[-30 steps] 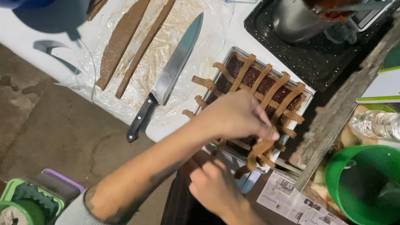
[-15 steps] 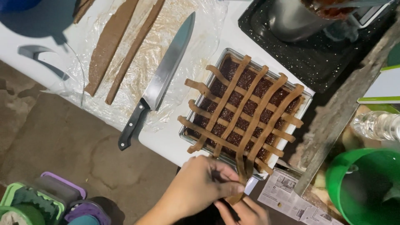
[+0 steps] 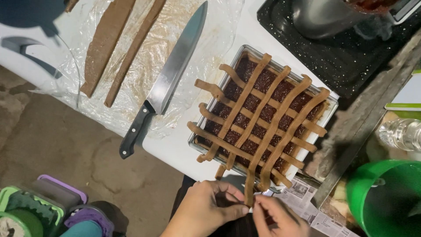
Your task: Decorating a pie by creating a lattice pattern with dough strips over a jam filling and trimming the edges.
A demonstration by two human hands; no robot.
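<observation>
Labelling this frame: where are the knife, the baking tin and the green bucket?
knife (image 3: 175, 66): head view, middle of the blade.
baking tin (image 3: 328, 115): head view, right rim.
green bucket (image 3: 357, 199): head view, left wall.

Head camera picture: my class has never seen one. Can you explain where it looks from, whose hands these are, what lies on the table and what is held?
The camera sits on a person's head and looks down. At the bottom are that person's own bare hands: the left hand and right hand pinch the hanging end of a dough strip. The strip belongs to a lattice over a dark filling in a metal tray. Beside it on the white table lie a large knife and two spare dough strips on plastic wrap.
</observation>
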